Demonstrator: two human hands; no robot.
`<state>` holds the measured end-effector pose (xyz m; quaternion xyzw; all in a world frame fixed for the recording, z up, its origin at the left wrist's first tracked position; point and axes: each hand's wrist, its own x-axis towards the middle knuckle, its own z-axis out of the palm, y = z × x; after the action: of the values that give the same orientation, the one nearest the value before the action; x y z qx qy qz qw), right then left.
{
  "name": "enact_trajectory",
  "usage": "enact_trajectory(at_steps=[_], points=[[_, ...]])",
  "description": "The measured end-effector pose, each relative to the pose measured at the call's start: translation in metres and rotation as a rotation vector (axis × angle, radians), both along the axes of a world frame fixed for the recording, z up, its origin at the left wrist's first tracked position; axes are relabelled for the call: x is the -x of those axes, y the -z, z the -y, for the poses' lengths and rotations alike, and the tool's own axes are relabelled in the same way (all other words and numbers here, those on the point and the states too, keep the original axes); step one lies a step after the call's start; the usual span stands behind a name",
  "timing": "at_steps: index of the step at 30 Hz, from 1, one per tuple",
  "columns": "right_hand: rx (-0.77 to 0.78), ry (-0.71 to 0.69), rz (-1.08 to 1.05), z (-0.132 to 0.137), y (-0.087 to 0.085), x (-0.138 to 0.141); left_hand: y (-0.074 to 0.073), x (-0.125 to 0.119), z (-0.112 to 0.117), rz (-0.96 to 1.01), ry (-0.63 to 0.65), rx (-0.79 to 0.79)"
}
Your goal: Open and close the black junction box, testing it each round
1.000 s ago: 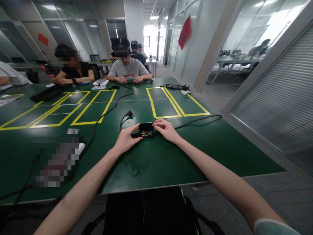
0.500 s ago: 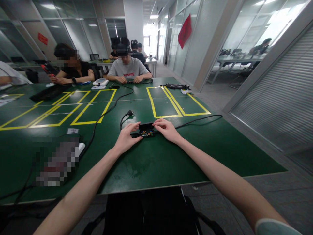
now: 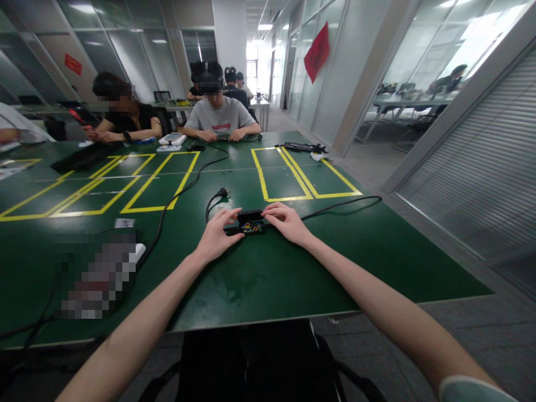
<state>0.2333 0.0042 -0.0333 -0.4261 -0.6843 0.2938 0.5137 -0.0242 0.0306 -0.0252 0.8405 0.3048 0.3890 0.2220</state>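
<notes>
A black power adapter lies on the table with its case apart, a circuit board with yellow ringed parts showing inside. Its black cover is held tilted along the far edge of the case. My left hand grips the left end, thumb at the near side and fingers by the cover. Between the fingertips of my right hand is the cover's right end. A cord runs off to the right, and a black plug on a bent cord rests beyond my left hand.
The green table bears yellow tape outlines. A blurred-out device lies at the left, beside a long black cable. Black tools lie at the far right. Across the table sit co-workers, one in a grey shirt.
The cover has tipped slightly, and a little more of the circuit board shows below it. Both my hands stay almost where they were.
</notes>
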Motion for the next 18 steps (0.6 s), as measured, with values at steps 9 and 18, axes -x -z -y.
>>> enact_trajectory(at_steps=[9,18], points=[[-0.005,-0.005,0.043,0.004,-0.005,0.001,-0.004,0.000,0.002,-0.033,0.005,-0.013],[-0.076,0.004,0.291,0.010,-0.012,-0.001,-0.006,-0.001,0.004,-0.147,-0.009,-0.034]])
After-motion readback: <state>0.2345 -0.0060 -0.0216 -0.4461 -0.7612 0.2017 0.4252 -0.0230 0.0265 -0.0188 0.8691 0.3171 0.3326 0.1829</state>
